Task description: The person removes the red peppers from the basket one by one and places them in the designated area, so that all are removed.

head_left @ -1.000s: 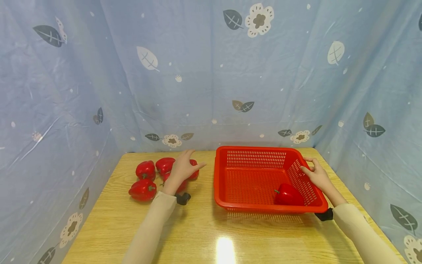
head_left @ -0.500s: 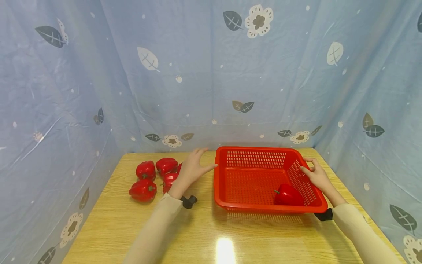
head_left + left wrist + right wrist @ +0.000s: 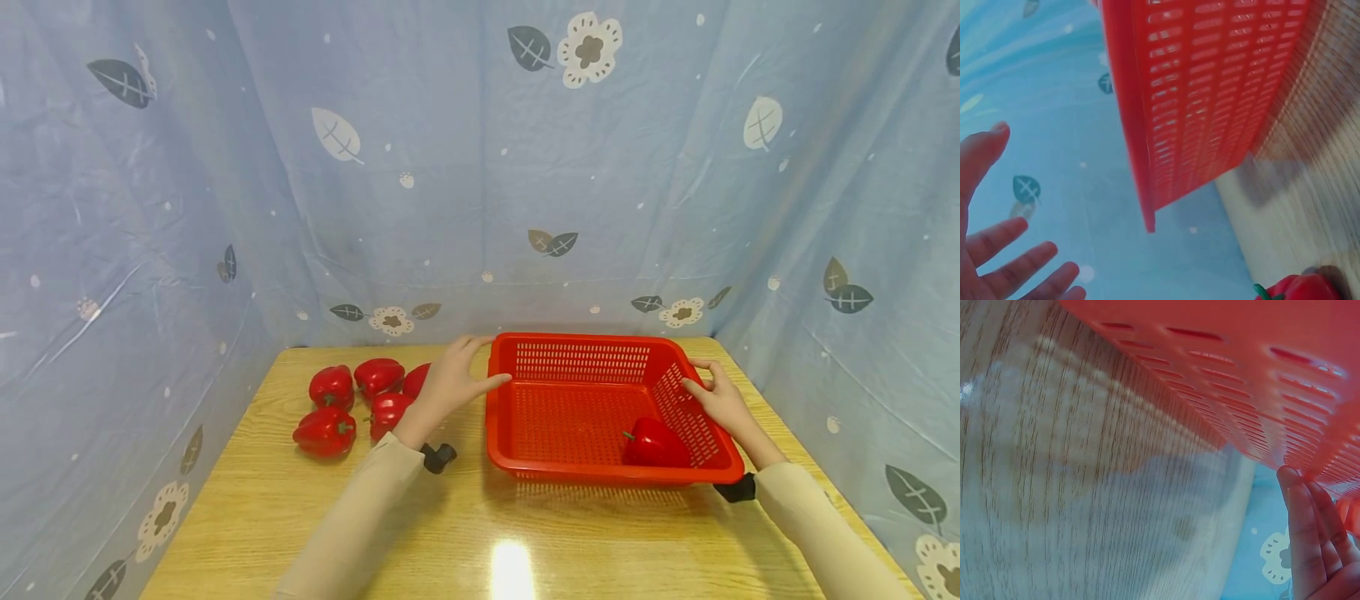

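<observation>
A red slotted plastic basket [image 3: 600, 473] stands on the table, with one red bell pepper [image 3: 657, 443] lying in its front right corner. My right hand [image 3: 722, 398] grips the basket's right rim, thumb inside; in the right wrist view its fingers [image 3: 1307, 531] touch the outer wall. Just left of the basket hovers my left hand [image 3: 450, 382], empty, thumb and fingers spread toward the left rim. The left wrist view shows a gap between those fingers [image 3: 1022, 269] and the basket wall [image 3: 1210, 94]. My left hand partly covers a bell pepper [image 3: 416, 381] behind it.
Several red bell peppers [image 3: 325, 432] lie grouped on the wooden table [image 3: 247, 517] at left. A blue patterned curtain [image 3: 450, 208] closes off the back and both sides. Both wrists carry a black camera mount [image 3: 438, 457].
My left hand has moved right, from over the peppers to beside the basket's left rim, uncovering some peppers. The right hand and basket have stayed in place.
</observation>
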Motion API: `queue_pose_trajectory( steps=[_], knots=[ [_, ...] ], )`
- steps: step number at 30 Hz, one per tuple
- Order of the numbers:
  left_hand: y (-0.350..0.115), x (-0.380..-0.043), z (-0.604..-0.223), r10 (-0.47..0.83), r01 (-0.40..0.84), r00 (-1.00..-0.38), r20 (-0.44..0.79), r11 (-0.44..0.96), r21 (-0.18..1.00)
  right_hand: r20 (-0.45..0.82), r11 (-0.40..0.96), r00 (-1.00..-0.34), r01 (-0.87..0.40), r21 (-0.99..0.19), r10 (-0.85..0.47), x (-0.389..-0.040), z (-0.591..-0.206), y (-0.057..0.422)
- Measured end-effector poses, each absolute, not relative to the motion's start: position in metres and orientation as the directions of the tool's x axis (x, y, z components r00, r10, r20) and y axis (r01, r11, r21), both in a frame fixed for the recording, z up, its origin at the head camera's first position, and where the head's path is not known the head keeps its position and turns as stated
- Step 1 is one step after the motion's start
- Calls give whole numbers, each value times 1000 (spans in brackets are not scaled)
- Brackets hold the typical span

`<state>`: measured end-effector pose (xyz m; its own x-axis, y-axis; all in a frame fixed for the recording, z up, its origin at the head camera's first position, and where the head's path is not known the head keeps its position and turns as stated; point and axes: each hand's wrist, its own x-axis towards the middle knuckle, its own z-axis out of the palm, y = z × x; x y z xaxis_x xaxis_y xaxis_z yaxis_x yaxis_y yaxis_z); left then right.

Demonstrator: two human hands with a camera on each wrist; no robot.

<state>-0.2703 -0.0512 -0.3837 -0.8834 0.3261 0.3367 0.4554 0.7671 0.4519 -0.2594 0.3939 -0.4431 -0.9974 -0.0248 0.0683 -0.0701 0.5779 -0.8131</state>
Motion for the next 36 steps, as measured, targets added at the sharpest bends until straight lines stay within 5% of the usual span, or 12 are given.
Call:
queue_pose_trajectory(
  steps=[22, 36],
  knots=[
    [-20, -276, -370, 466, 553, -832, 300, 731, 400, 72, 592, -997, -69, -803, -18, -261, -446, 395],
    [5, -281, -365, 512, 588, -809, 290, 698, 409, 56, 571, -998, -60, -819, -24, -241, -414, 374]
  ],
)
